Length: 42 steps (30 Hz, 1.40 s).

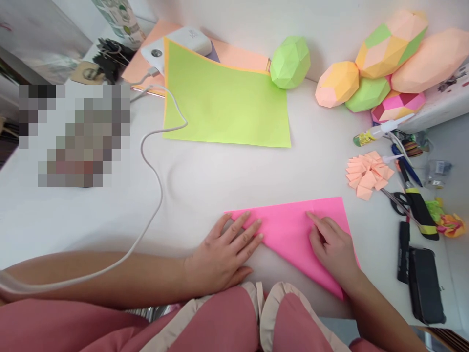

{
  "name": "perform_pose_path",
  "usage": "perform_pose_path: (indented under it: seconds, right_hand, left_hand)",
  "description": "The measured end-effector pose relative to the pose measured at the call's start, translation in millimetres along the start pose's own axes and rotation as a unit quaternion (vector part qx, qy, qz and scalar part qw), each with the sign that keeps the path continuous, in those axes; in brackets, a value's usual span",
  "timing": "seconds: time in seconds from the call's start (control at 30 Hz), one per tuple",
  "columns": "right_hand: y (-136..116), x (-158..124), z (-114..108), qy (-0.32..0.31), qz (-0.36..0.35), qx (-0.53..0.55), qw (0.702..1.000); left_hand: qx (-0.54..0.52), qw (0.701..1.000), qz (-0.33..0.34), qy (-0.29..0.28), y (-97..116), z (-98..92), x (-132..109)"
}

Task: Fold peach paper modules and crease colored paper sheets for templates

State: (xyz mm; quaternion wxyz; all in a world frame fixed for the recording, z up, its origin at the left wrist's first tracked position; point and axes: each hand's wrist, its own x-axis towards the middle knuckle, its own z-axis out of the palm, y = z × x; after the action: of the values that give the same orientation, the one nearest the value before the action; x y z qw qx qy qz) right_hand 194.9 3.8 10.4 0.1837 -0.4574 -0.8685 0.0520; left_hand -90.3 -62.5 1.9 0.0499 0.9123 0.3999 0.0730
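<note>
A pink sheet of paper (286, 230), folded slantwise with a long diagonal lower edge, lies near the front of the white table. Flat across its narrow left end rests my left hand (227, 249), fingers spread and fingertips on the paper. My right hand (331, 244) is over the wider right part. Its index finger is stretched out and touches the paper near the top edge, while the other fingers are curled in. I see nothing held in the right hand, though its palm side is hidden.
Lime green paper (227, 102) lies farther back beside a white power bank (194, 41); a white cable (159, 181) runs left. Faceted paper shapes (337, 84) stand back right. Folded peach pieces (368, 173), scissors (400, 203), a cutter (421, 212) and a black phone (427, 286) lie right.
</note>
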Motion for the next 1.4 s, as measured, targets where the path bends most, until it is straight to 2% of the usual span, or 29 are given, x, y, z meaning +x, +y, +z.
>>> perform_pose_path:
  seconds: [0.23, 0.43, 0.77, 1.4]
  right_hand:
    - [-0.1, -2.8, 0.6, -0.004, 0.008, -0.009, 1.000]
    - [-0.8, -3.2, -0.5, -0.009, 0.006, -0.021, 1.000]
    - [-1.1, -2.1, -1.2, -0.010, -0.003, -0.027, 1.000]
    - [-3.7, 5.7, -5.8, -0.024, -0.011, -0.044, 0.999]
  left_hand:
    - [-0.014, 1.000, -0.006, 0.019, 1.1, 2.0, 0.1]
    - [-0.014, 1.000, -0.005, 0.004, 0.7, 1.0, -0.9]
    - [-0.008, 1.000, -0.009, 0.023, 1.2, 0.5, -1.0]
    - [-0.010, 1.000, -0.018, 0.013, -0.2, -0.4, -0.9]
